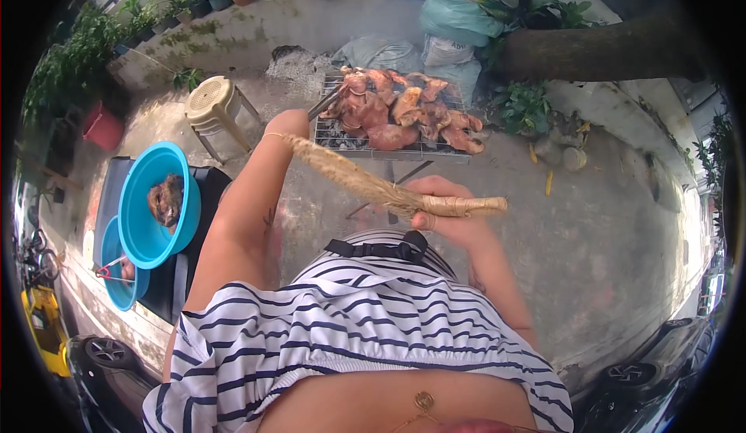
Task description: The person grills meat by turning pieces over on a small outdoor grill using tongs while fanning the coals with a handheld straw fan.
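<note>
My left hand (287, 123) is shut on metal tongs (325, 101), whose far end meets a piece of meat at the left side of the grill. Several pieces of raw-looking and partly browned meat (373, 112) lie on the wire grill rack (326, 133) above charcoal. My right hand (446, 206) grips the wrapped handle of a woven fibre hand fan (355, 174), seen nearly edge-on. The fan slants across in front of the grill, and its far end lies by my left wrist.
Left, a blue plastic basin (135, 223) holding dark meat overlaps another blue basin (111, 287) with red-handled tongs (111, 271). A beige plastic stool (211, 101) stands left of the grill. Behind are filled sacks (460, 19), ash (297, 69) and a low wall (250, 31); a tree trunk (594, 51) extends at right.
</note>
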The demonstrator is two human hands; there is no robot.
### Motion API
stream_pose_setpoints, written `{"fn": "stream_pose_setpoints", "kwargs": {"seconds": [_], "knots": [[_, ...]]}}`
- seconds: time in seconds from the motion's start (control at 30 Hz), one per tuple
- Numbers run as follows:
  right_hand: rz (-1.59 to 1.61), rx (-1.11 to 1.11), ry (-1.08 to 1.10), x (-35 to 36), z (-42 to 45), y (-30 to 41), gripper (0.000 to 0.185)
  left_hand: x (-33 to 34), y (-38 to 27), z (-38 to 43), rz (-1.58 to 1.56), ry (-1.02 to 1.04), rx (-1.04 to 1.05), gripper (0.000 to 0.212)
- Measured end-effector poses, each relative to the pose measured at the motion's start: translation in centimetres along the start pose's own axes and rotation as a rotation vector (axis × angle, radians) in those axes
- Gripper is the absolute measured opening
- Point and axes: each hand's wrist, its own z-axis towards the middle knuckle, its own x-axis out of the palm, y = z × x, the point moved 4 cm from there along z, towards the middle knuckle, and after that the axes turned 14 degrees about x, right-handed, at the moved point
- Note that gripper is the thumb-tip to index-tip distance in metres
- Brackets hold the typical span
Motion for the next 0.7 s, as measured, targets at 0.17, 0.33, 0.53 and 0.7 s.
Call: {"fn": "stream_pose_setpoints", "kwargs": {"seconds": [0.17,0.33,0.53,0.7], "knots": [[0.363,0.134,-0.637,-6.3,3.3,-4.1,0.041,0.6,1.2,-7.3,-0.512,-0.208,-0.156,0.029],[0.28,0.17,-0.287,-3.9,1.9,-6.2,0.036,6.2,-0.2,-14.9,-1.329,-0.173,-0.338,0.023],[0.544,0.183,-0.371,-5.2,2.6,-8.0,0.034,11.6,-1.8,-11.8,-1.774,-0.132,-0.31,0.018],[0.395,0.251,-0.511,-6.2,1.0,-9.4,0.032,13.0,-2.7,-8.7,-1.759,-0.168,-0.296,0.016]]}}
